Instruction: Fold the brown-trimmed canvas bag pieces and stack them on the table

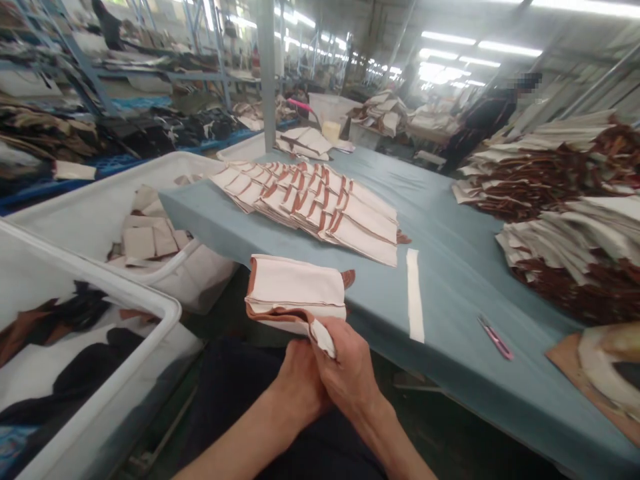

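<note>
Both hands' grip (325, 363) clenched on the fabric stack (295, 290) (cream, brown-edged).

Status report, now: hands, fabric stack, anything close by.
Both hands, right hand over left hand, grip the folded fabric stack. Table edge just ahead.

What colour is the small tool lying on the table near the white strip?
Pink: the small tool lies on the blue-grey table, clearest in the head view.

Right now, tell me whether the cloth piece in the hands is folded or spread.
Folded: the cloth piece shows stacked layers with brown edging, pinched at one corner by the right hand.
</note>
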`<state>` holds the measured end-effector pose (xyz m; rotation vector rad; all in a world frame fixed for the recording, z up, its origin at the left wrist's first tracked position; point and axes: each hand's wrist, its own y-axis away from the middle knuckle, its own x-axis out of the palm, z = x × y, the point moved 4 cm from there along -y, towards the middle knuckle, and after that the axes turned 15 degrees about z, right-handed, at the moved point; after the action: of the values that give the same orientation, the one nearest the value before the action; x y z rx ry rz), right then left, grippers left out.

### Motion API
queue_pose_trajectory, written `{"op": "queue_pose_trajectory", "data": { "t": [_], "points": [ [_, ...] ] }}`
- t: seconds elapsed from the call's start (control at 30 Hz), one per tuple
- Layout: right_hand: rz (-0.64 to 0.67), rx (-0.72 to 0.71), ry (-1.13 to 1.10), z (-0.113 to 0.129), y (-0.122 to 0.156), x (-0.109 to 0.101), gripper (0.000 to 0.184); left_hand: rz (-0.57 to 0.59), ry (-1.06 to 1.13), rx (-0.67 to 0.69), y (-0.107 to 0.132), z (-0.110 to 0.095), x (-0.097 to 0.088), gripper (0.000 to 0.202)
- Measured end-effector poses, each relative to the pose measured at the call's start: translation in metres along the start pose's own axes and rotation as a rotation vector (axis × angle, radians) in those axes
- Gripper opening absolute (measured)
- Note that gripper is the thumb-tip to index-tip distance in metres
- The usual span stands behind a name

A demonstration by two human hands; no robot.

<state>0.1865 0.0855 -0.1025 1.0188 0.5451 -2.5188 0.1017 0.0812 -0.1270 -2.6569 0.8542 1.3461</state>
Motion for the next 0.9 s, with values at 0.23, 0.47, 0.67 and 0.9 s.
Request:
{"op": "queue_pose_trajectory", "data": {
  "t": [0.23, 0.47, 0.67, 0.9],
  "points": [
    [0.174, -0.068, -0.055, 0.007, 0.034, -0.038, 0.028, -0.421, 0.039, 0.109, 0.125, 0.005, -0.037, 0.007],
    [0.37, -0.025, -0.151, 0.03, 0.058, -0.031, 0.047, -0.622, -0.061, 0.182, 0.128, -0.009, -0.05, 0.014],
    [0.466, 0.086, -0.063, 0.029, 0.077, -0.022, 0.038, -0.533, 0.088, 0.171, 0.123, -0.018, -0.05, 0.024],
    [0.486, 0.118, 0.168, 0.041, 0.083, -0.02, 0.033, -0.14, 0.301, 0.042, 0.119, -0.021, -0.048, 0.025]
  ]
}}
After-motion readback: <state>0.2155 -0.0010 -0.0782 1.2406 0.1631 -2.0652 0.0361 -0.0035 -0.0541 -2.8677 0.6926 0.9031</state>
